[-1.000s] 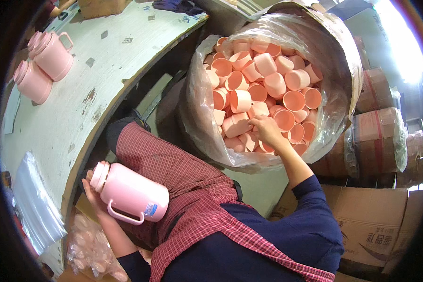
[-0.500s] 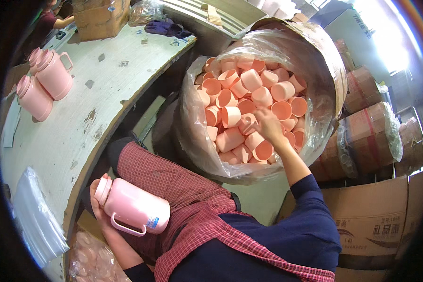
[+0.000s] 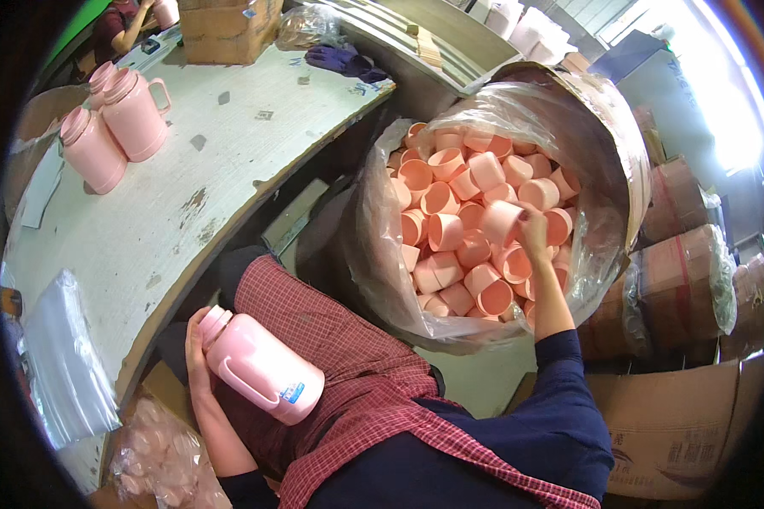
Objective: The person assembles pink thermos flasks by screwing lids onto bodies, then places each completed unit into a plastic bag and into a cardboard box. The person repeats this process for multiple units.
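Head view, left hand [image 3: 197, 346] gripping jug [image 3: 269, 363], right hand [image 3: 531, 232] holding cup [image 3: 500, 223] within bag rim [image 3: 384, 284]

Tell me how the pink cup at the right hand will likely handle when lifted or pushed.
The pink cup is probably light for its size, since similar piled cups look hollow and thin-walled. It seems fairly stiff: the open ones around it keep their round mouths. Laid on its side, it may roll, given its rounded wall.
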The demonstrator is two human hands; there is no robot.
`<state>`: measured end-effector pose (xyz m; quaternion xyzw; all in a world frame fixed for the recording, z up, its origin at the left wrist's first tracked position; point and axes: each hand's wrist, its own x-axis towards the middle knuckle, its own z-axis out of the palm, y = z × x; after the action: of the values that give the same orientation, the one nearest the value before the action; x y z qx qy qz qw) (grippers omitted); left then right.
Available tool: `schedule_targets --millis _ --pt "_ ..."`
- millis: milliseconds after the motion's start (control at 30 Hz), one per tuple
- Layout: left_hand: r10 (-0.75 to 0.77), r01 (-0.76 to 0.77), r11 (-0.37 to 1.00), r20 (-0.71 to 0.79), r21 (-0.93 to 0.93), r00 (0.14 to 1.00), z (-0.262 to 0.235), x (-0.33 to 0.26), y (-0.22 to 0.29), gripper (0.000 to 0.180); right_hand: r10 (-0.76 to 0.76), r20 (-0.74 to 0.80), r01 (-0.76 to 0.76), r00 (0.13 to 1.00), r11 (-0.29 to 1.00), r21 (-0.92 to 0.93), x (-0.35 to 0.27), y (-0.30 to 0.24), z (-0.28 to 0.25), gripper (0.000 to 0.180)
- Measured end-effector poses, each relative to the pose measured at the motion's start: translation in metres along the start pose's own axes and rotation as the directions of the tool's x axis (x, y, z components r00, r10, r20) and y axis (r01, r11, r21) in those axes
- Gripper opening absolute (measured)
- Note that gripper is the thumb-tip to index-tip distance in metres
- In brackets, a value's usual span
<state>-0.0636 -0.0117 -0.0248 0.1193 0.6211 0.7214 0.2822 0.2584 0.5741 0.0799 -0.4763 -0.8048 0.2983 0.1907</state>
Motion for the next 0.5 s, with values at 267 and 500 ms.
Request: schedule_targets --millis 267,500 --pt "0.086 -0.084 0.996 -0.116 0.021 0.990 0.008 -0.004 -0.008 0.085 -0.720 0.297 0.573 0.627 0.685 0.451 -0.094 -0.220 0.263 0.069" --pt "0.163 -0.275 0.911 -0.343 -0.307 0.925 0.014 -0.010 -0.006 0.066 -0.676 0.694 -0.264 0.248 0.641 0.720 -0.198 -0.305 0.354 0.047"
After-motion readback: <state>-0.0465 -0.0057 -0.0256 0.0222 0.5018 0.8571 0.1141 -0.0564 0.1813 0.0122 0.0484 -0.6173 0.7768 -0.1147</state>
